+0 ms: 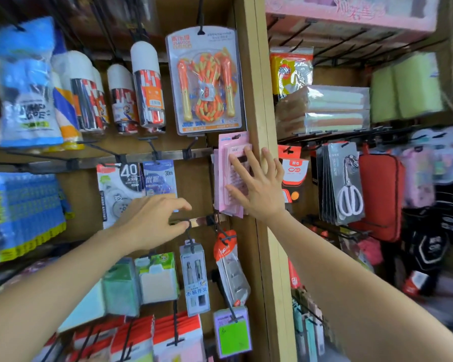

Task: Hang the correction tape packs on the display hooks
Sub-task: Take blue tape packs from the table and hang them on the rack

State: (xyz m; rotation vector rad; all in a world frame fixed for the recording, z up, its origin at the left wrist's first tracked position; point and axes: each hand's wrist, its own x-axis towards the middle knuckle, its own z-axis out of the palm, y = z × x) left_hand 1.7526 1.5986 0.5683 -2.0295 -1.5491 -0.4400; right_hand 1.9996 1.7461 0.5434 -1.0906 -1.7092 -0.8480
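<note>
Head view: your right hand (256, 189) is flat with fingers spread, pressing the stack of pink packs (233, 142) that hangs at the display board's (194, 178) right edge, against the wooden post (262, 100). Your left hand (152, 220) is loosely curled and holds nothing, thumb tip at a bare hook (188, 231). Correction tape packs (131, 178) marked 40 and 30m hang just above that hand.

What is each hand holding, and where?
Nothing clearly gripped. Left hand touches a display hook by thumb; right hand presses the pink packs with straight fingers.
</note>
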